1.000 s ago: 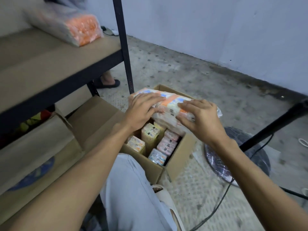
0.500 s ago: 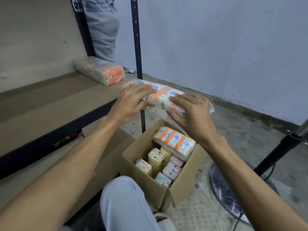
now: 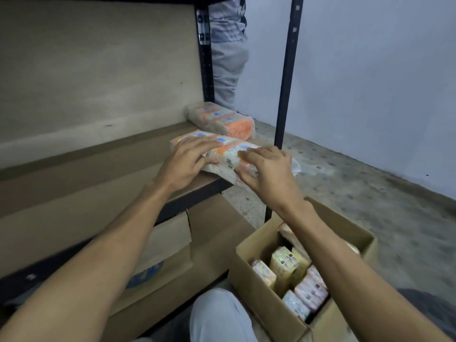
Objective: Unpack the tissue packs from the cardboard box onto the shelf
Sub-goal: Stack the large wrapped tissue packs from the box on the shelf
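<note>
L hand [image 3: 187,161]: grip on tissue pack [image 3: 228,154], fingers laid across top, thumb vs. near side. R hand [image 3: 267,175]: grip pinching same pack at its R end, fingers curled over near edge.

Pack lies lengthwise on shelf [image 3: 98,174] at front corner. Its R end overhangs the edge, 3 o'clock of L hand. Wrapper clear w/ orange + blue print.

2nd pack [image 3: 222,119] on shelf at 12 o'clock of held one, just beside it; touching or not, cannot tell.

Black post [image 3: 286,95] of rack at 1 o'clock of R hand.

Cardboard box [image 3: 259,292] open on floor [image 3: 382,206], 5 o'clock in view, under R forearm. Several small packs [image 3: 283,265] upright inside: yellow, pink, pale blue.

Brown cartons [image 3: 167,253] under shelf, 7 o'clock. Own knee [image 3: 219,317] at 6 o'clock. Another person's legs [image 3: 227,58] behind rack, 12 o'clock.
</note>
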Demonstrator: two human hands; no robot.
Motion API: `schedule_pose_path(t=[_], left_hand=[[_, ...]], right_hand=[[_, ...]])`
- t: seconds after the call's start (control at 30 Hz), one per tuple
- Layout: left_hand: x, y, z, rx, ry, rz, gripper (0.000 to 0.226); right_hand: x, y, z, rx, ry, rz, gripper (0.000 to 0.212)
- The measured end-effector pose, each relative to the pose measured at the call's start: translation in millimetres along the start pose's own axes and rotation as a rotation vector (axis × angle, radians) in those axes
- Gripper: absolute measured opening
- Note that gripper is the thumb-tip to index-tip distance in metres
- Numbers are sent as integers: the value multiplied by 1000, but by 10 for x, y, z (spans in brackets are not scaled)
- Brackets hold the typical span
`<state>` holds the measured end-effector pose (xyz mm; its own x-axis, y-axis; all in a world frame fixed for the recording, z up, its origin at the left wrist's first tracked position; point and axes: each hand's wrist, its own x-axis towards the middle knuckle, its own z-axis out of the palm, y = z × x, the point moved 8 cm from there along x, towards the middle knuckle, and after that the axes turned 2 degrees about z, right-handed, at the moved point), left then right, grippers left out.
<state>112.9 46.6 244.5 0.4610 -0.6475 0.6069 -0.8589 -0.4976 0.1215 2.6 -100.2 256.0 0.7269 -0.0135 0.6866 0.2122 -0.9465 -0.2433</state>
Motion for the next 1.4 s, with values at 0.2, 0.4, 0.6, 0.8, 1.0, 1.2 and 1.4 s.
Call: schedule_pose_path(t=[0.2,0.4,0.6,0.8,1.0,1.2,1.4], left_hand=[[-159,-476,-20,31,-49,-96,43],[-232,-811,-10,148,-93,-244,54],[-624,-1056,22,133,-60,-669,81],[-803,-1151,152,219,-291,-857,64],[-789,-1127,163,262,-314,-861,58],[-785,-1126,169,263,-313,-865,57],[-783,-1131,171,272,-316,-855,56]], right_hand=[[219,-177,506,10,-29,-3,28],[411,-323,862,-37,-3,44,24],[610,-449,1136,-51,-72,95,32],[657,-395,1011,139,-67,44,61],[463,-124,1112,54,-217,77,86],[500,-196,1228,138,-90,68,77],[576,-210,1268,214,15,30,63]])
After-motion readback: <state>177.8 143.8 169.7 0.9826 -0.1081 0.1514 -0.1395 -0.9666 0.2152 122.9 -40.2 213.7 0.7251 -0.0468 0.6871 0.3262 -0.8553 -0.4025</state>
